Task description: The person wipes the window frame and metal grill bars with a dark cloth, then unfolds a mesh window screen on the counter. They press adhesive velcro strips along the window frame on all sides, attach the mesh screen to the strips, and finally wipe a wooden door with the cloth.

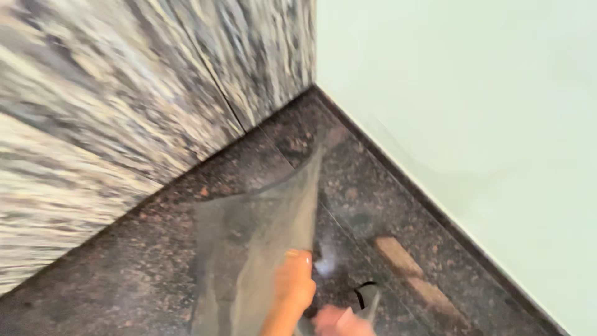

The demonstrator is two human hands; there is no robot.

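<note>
Hands come first, low in the view. The left hand has its fingers pinched on the lower right edge of a film, a thin, grey, half-clear sheet that stands up from the floor and rises to a point. The grip looks meant to keep the sheet peeled back and taut, since it curls where it is not held. The right hand is just right of the film's bottom edge, cut off by the frame and blurred; whether it is clenched or loose cannot be told. A tool with a dark curved loop and a pale grey body sits right beside that hand, too smeared to name further or to say whether it is gripped.

The floor under the film is dark polished stone, speckled brown and black, glossy enough to mirror things. Right of the film two brownish oblong patches show on it, possibly reflections. Beyond the film's tip the floor runs into a corner. Left of the film a wall of streaked grey and cream stone slabs rises, with a thin seam between slabs. Right of the film stands a smooth pale green panel, matt and plain, edged by a dark skirting strip.
</note>
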